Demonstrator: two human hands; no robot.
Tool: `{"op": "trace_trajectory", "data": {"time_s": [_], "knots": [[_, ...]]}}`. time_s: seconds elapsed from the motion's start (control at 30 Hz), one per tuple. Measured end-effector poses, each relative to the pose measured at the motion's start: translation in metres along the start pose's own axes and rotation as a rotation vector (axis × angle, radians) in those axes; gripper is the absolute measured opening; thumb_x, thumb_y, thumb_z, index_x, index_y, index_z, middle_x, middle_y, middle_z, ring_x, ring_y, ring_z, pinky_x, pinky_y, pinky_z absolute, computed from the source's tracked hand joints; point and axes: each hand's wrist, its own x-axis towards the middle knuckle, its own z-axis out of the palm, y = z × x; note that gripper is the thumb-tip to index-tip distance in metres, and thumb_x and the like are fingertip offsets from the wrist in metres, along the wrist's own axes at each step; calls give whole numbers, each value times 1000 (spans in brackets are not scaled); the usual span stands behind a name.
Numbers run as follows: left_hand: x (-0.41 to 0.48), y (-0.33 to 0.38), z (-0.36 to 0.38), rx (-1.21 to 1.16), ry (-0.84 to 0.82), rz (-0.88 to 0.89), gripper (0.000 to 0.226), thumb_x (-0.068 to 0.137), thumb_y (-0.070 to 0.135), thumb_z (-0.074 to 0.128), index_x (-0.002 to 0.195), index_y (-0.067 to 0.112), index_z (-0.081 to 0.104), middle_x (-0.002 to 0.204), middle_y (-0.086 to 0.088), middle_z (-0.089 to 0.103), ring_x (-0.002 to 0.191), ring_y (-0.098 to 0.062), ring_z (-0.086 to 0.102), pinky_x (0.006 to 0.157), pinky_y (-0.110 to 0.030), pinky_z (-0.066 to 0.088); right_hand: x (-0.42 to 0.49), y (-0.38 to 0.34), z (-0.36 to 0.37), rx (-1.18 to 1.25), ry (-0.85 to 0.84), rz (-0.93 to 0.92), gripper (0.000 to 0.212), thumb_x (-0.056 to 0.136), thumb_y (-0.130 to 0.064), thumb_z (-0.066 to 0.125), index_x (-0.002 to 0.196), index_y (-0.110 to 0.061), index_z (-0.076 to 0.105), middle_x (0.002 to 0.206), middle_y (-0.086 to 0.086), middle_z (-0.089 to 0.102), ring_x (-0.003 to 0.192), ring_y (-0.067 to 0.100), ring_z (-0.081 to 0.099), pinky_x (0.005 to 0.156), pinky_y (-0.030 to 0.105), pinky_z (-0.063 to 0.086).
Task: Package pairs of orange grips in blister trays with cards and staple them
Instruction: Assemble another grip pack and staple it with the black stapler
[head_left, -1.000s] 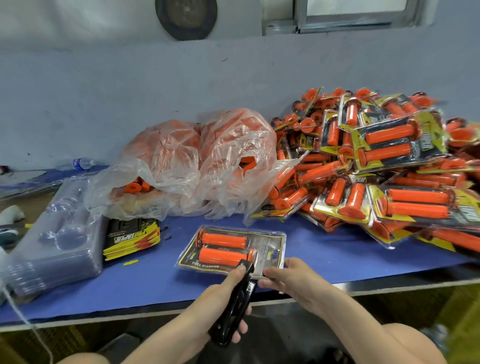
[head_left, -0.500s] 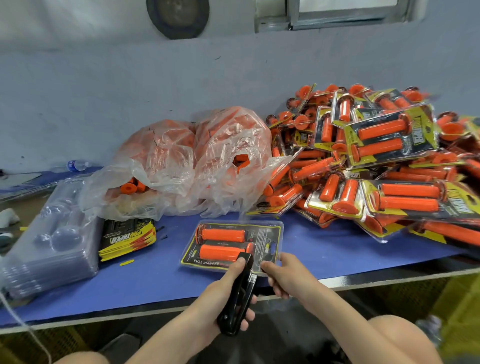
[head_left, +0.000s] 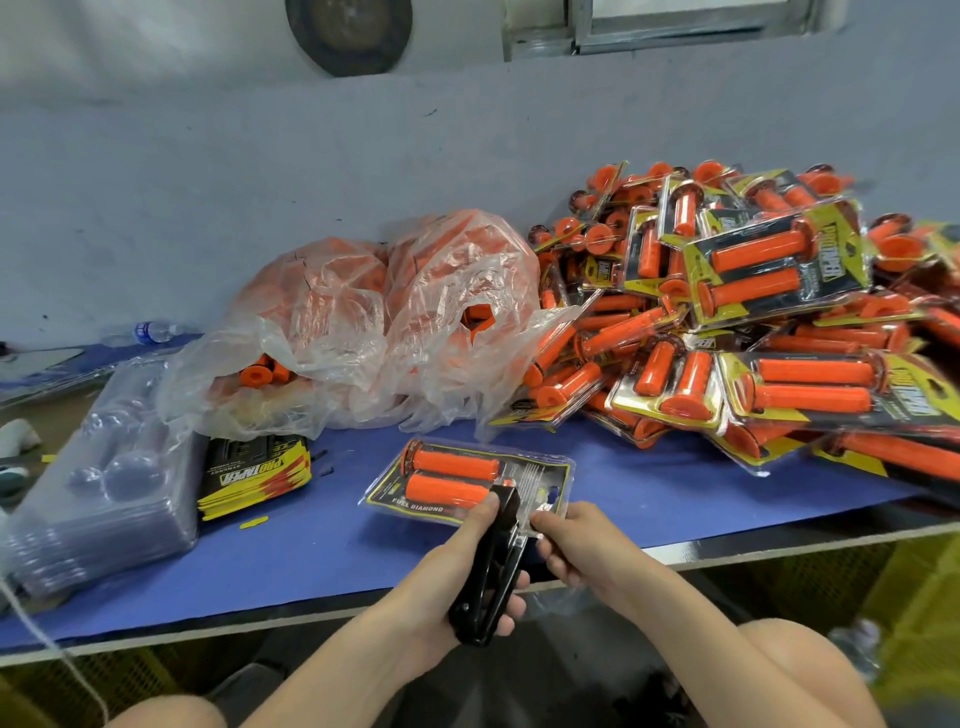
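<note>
While the left hand curls its fingers tight round the black stapler, the nose of the stapler bites on the near edge of the blister pack. The thumb lies along the top of the stapler. The right hand is just right of the stapler and pinches the near right corner of the pack with thumb and fingers. The pack lies flat on the blue table. Two orange grips lie side by side in the left part of the pack, on a black and yellow card.

Left of the pack sits a stack of cards. Further left of the pack is a stack of clear trays. Behind the pack is a crumpled plastic bag with loose orange grips inside. Behind the pack and to its right is a big pile of packs, all with orange grips in them. Far behind the pack on the left lies a water bottle.
</note>
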Motion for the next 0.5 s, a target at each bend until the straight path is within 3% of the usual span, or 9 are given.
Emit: {"op": "trace_trajectory", "data": {"time_s": [0.23, 0.33, 0.5], "knots": [[-6, 3, -13, 160, 34, 27, 87, 66, 81, 63, 109, 5, 69, 90, -16, 72, 72, -29, 66, 59, -34, 55, 6, -8, -9, 283, 18, 130, 17, 98, -11, 51, 83, -6, 57, 52, 1, 60, 37, 7, 47, 34, 15, 32], [-9, 1, -13, 86, 63, 52, 84, 65, 78, 66, 108, 6, 69, 88, -16, 72, 70, -29, 65, 57, -33, 54, 4, -9, -11, 387, -19, 192, 21, 101, -11, 45, 86, -4, 58, 63, 5, 68, 44, 6, 55, 37, 12, 37], [-7, -5, -13, 42, 86, 70, 81, 65, 77, 65, 106, 7, 70, 88, -16, 72, 69, -28, 65, 57, -33, 54, 1, -4, -10, 579, -34, 198, 17, 97, -2, 55, 104, 12, 61, 88, 17, 66, 74, 16, 65, 58, 18, 58]]}}
